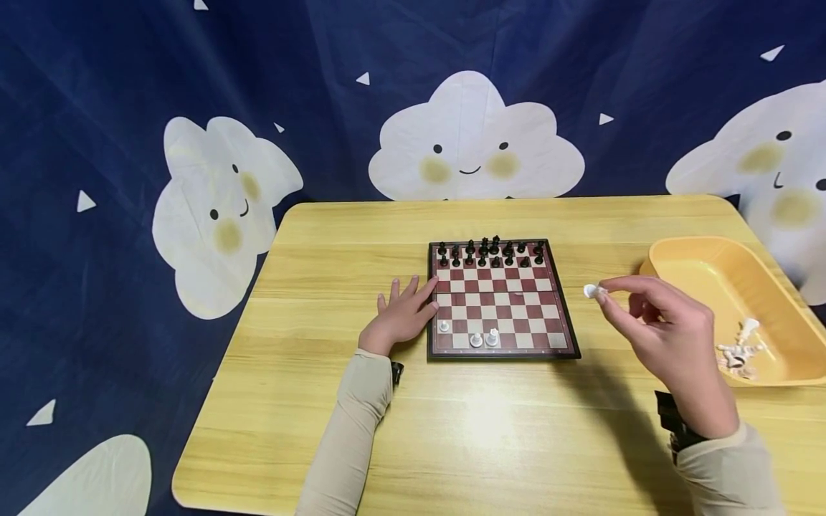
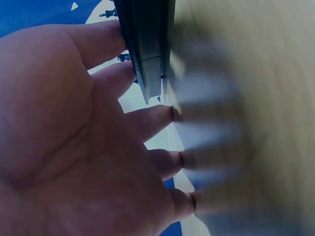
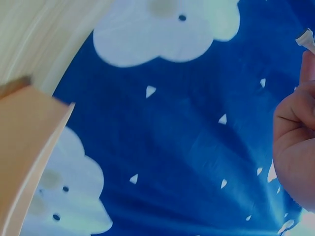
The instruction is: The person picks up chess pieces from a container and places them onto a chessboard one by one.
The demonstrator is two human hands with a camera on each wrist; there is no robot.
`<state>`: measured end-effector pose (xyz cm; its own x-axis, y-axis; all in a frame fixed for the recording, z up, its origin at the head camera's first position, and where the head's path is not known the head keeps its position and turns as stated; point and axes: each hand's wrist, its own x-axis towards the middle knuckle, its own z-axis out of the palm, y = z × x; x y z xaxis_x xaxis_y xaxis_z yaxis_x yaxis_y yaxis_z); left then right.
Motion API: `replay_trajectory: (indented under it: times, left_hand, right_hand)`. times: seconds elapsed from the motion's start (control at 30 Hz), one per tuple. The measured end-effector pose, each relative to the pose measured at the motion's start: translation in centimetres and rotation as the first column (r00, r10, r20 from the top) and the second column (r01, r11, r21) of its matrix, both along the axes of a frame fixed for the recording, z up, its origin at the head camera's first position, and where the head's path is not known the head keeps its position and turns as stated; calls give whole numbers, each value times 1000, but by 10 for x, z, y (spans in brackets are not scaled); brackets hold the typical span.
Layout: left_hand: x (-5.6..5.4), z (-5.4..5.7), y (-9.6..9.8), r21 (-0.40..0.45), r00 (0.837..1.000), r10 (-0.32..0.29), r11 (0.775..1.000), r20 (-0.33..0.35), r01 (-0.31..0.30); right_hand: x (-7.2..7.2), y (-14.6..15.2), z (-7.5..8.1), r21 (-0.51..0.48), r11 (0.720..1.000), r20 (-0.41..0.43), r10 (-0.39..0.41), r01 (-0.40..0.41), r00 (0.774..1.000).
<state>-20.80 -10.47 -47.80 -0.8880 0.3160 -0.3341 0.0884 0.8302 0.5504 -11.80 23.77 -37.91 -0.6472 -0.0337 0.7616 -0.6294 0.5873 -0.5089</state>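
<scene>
A red-and-white chessboard (image 1: 487, 287) lies on the table. My left hand (image 1: 403, 315) is spread flat by its left side, and the thumb and index finger touch the board's dark edge (image 2: 147, 44) in the left wrist view. Between thumb and index finger, my right hand (image 1: 674, 330) pinches a white chess piece (image 1: 590, 291) in the air, right of the board. The right wrist view catches that piece at its right border. Two rows of black pieces (image 1: 495, 261) stand along the far side. Near the close edge are a white pawn (image 1: 444, 326) and two other white pieces (image 1: 492, 337).
On the right of the wooden table (image 1: 284, 315) sits a yellow plastic tub (image 1: 697, 241), partly behind the right hand. Several white chess pieces (image 1: 738, 355) lie in a heap inside it. A dark blue curtain (image 1: 335, 158) with cloud prints hangs behind the table.
</scene>
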Motion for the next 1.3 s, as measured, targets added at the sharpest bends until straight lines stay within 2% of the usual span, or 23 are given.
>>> replay_trajectory:
  times: [0.23,0.4,0.53,0.77,1.07,1.3]
  left_hand:
    - [0,0,0,-4,1000,5,1000,2,-5]
    - [0,0,0,-2,1000,6,1000,4,-6]
    - [0,0,0,-5,1000,7,1000,8,-7]
    - [0,0,0,-7,1000,2,1000,7,-2]
    - [0,0,0,-10,1000,-2,1000,1,2]
    - [0,1,0,-14,1000,1,1000,-6,-1]
  right_hand:
    - [-9,-17,-22,103,985,-13,141,-139,990]
    - [-13,-36,-37,119,960,-35,257,-252,966]
    - [-13,-51,-46,133,942,-5,310,-307,951]
    - [-8,-70,-54,194,910,142,345,-368,928]
    - [-13,-90,-68,236,889,139,369,-392,919]
    - [-16,-97,-74,271,879,170,357,-392,919]
